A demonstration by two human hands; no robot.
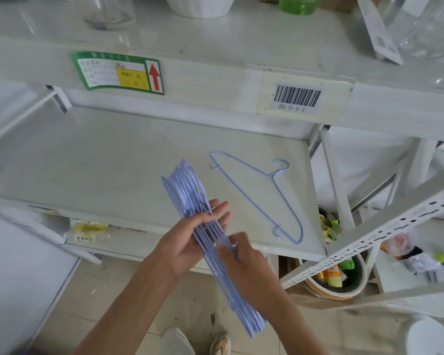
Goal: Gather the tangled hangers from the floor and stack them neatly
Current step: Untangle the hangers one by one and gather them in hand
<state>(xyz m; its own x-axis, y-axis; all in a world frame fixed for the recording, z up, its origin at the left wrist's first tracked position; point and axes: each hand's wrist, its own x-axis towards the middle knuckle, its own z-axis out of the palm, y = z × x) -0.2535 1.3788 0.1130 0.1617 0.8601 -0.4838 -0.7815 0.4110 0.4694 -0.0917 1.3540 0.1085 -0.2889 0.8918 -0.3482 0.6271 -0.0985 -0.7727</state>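
Head view, near to far: right hand (237, 254) pinches one wire in the bundle of lilac hangers (190, 198), fingers closed; left hand (190, 234) cradles the bundle, fingers half open underneath. Step looks like squaring up. Next: lay it onto the single hanger (256, 193) flat on the shelf (113, 155), hooks aligned.
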